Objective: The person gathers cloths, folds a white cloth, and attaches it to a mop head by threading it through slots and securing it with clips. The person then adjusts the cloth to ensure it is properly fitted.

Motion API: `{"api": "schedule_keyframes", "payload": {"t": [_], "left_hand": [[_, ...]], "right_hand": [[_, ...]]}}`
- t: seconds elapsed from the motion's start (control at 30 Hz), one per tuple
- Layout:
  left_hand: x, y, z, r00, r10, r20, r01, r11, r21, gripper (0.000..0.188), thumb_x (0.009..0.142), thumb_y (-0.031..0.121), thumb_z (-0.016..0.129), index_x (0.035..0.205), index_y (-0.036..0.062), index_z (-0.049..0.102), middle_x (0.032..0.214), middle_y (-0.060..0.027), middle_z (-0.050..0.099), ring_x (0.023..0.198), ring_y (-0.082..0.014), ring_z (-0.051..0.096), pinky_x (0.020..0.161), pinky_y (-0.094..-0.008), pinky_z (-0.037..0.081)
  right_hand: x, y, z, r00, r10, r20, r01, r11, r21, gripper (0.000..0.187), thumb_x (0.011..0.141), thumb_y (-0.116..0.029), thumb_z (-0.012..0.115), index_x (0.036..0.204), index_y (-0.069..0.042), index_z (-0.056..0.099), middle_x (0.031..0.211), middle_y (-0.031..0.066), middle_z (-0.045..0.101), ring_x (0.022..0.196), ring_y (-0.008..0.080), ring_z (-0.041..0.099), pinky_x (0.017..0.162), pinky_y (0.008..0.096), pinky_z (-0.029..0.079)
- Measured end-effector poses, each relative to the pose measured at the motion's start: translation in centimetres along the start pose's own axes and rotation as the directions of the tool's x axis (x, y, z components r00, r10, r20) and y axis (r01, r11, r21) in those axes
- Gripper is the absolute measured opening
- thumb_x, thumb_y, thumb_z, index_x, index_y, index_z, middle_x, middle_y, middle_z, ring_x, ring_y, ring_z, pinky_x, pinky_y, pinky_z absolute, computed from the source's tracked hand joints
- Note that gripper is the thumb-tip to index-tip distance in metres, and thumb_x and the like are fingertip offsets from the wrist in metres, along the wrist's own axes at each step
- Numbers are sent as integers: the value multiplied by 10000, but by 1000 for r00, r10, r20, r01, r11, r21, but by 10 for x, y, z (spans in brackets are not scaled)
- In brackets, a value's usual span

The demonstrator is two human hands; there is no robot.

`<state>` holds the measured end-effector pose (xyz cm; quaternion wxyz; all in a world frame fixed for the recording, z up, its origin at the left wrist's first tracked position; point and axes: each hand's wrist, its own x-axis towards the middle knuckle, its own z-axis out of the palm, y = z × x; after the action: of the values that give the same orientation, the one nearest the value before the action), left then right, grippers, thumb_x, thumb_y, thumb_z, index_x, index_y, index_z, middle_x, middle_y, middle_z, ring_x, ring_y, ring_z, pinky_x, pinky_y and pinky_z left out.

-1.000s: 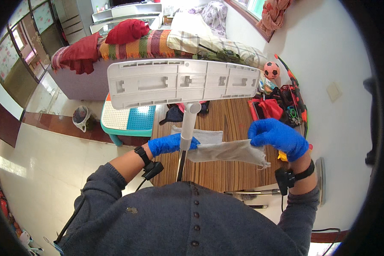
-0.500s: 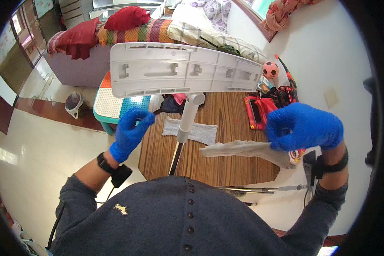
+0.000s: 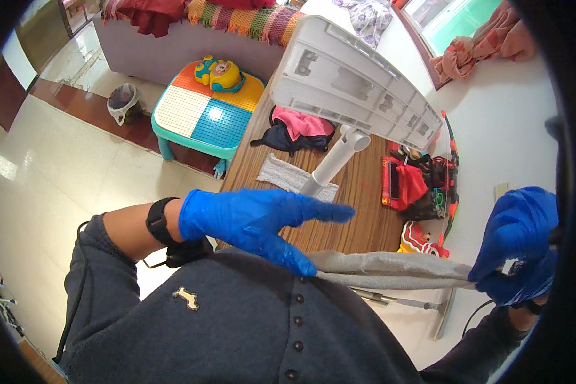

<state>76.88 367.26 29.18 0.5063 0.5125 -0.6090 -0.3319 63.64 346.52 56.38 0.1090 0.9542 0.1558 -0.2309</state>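
Note:
Both of my hands wear blue gloves. My right hand [image 3: 517, 246] is closed round one end of a long grey cloth [image 3: 397, 269], which stretches level in front of my chest. At its other end my left hand [image 3: 256, 224] is open, fingers straight and thumb apart; the thumb tip lies at the cloth's end, and I cannot tell whether it presses on it. Beyond my hands rises a flat mop with a white plastic head [image 3: 358, 80], clipped underside showing, on a white pole [image 3: 333, 165]. My left hand hides the pole's lower part.
A wood-grain table [image 3: 349, 237] holds a light grey cloth [image 3: 281, 173], a pink and dark garment [image 3: 297, 131] and a red pouch [image 3: 411, 184]. To the left stand a toy brick table [image 3: 201, 118] and a small bin [image 3: 124, 102]. Another pole [image 3: 397, 301] lies low in front.
My left hand has swung right to the cloth's end and opened. The right hand has moved right and down with the cloth. The mop head appears farther right and tilted, as my view turned.

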Motion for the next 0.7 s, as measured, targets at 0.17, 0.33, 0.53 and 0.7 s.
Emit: {"api": "schedule_keyframes", "payload": {"t": [0.17,0.33,0.53,0.7], "left_hand": [[8,-1,7,964,-176,199,196,977,-85,861,763,463,800,1439,85,424,1363,-187,527,1241,-309,523,1048,-407,421],[1,9,0,923,-382,41,374,917,139,604,823,406,763,1283,63,576,1180,-171,638,1057,-288,627,907,-359,492],[-29,39,-19,879,-335,-338,417,885,206,448,894,418,666,1120,31,682,938,-172,700,843,-262,680,757,-324,519],[-43,51,-24,905,-234,-355,284,954,93,319,951,227,603,1186,18,654,1077,-166,664,925,-251,676,799,-324,549]], "right_hand": [[-4,1,-4,992,20,-126,-21,1000,-6,192,639,-196,832,772,-149,703,725,34,656,653,196,621,613,293,464],[-13,16,-7,968,111,-226,-77,985,152,182,636,-184,822,759,-135,697,736,41,654,655,198,611,612,289,453],[-26,46,26,914,320,-248,-67,724,687,189,672,-173,796,792,-68,695,753,34,659,690,145,606,644,277,452],[-19,67,64,868,453,-203,-47,482,875,193,659,-76,774,810,-31,664,765,15,637,717,103,578,699,258,483]]}}
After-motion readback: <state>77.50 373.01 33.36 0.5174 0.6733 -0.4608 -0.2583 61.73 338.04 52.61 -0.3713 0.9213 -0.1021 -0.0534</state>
